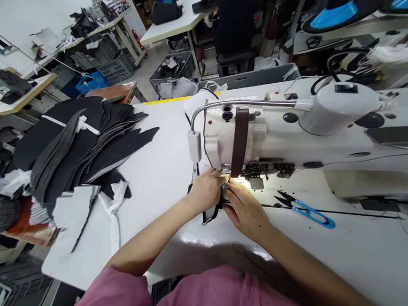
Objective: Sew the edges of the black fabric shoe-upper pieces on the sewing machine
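Observation:
Both hands are at the needle area of a white sewing machine [222,140], under its lit lamp. My left hand [206,189] is closed, its fingers pressed on a dark fabric piece with a light edge [213,214]. From the right, my right hand [247,208] grips the same piece, fingers bent together near the presser foot. Part of the fabric hangs in a loop between the hands; the rest is hidden beneath the fingers. To the right of my right hand lie blue-handled thread snips [308,212], blades pointing left.
Stacks of dark cut fabric pieces [81,143] with white ties cover the table's left side. A white-grey piece [74,213] lies at the left edge. Behind the machine stand grey crates [171,70] and a seated person [235,28]. A loose thread [248,258] lies near me.

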A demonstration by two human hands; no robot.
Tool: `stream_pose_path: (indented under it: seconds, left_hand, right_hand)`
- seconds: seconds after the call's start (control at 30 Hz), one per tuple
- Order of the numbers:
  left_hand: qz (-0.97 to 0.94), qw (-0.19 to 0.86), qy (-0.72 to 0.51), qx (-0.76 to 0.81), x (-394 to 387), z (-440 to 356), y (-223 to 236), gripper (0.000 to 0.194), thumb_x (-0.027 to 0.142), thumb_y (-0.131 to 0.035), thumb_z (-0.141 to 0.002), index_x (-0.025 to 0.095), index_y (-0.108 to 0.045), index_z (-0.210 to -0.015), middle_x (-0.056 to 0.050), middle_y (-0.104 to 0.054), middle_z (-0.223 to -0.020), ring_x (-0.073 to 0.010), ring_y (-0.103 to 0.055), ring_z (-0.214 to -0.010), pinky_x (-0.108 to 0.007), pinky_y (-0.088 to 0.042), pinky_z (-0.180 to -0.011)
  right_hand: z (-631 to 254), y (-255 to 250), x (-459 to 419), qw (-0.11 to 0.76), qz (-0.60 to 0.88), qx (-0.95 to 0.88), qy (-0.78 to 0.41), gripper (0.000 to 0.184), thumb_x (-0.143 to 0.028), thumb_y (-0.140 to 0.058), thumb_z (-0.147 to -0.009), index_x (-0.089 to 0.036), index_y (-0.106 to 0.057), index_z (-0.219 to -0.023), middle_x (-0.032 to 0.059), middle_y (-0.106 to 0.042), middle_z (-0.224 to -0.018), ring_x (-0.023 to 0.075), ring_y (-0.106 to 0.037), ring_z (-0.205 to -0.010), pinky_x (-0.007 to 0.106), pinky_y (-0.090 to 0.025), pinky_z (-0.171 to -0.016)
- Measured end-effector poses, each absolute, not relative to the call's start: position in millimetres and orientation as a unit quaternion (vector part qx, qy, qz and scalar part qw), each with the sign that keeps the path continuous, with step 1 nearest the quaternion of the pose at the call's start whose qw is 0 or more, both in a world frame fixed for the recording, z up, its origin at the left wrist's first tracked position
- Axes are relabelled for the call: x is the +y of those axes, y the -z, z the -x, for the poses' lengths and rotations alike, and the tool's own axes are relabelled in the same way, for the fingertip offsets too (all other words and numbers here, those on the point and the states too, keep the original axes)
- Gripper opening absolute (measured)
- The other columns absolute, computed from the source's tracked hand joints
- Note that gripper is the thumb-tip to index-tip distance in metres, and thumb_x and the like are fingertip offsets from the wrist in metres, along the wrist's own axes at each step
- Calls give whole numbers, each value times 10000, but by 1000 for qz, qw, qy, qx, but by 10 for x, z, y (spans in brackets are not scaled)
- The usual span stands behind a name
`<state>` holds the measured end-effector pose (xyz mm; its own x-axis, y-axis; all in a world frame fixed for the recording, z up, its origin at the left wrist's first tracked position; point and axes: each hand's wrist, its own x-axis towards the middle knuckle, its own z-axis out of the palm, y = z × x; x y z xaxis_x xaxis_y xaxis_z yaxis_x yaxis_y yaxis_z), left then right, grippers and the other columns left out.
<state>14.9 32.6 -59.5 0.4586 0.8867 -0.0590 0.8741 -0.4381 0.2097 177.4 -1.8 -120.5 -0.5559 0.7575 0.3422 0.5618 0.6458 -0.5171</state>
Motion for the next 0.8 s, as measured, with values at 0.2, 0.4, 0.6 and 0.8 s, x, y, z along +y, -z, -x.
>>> stream_pose_path:
  seconds: [0.2, 0.4, 0.6, 0.8]
  left_hand:
    - [-854, 120, -47, 504, 378, -131, 619, 261, 59, -445, -751, 199, -631, -869, -59, -646, -883, -220, -559, -908, -338, -486, -825]
    - [-830, 146, -75, 533, 385, -81, 624, 300, 105, -500, -733, 219, -666, -955, -53, -653, -942, -227, -575, -949, -332, -505, -783]
    - [-791, 133, -86, 591, 407, -30, 723, 317, 165, -534, -742, 261, -667, -1013, -37, -617, -1017, -200, -614, -833, -311, -509, -702]
    - [-772, 87, -4, 629, 603, -29, 643, 167, 189, -548, -735, 190, -671, -848, -67, -636, -822, -228, -618, -781, -304, -486, -659]
  right_hand:
    - [-1758, 1210, -50, 277, 383, -866, -161, 309, -219, -506, -868, -132, -505, -1164, 152, -509, -1237, 291, -470, -1149, 479, -465, -917]
    - [-1936, 1139, 69, 261, 477, -835, -86, 232, -271, -447, -908, -130, -546, -1063, 125, -590, -1028, 258, -530, -960, 449, -417, -901]
    - [-2333, 1087, 394, 219, 513, -830, 7, 208, -297, -452, -882, -126, -569, -897, 130, -588, -876, 274, -530, -893, 429, -416, -825]
    - [-2088, 913, 35, 356, 474, -803, 63, 159, -145, -498, -853, -162, -590, -982, 75, -631, -938, 209, -547, -926, 358, -403, -867]
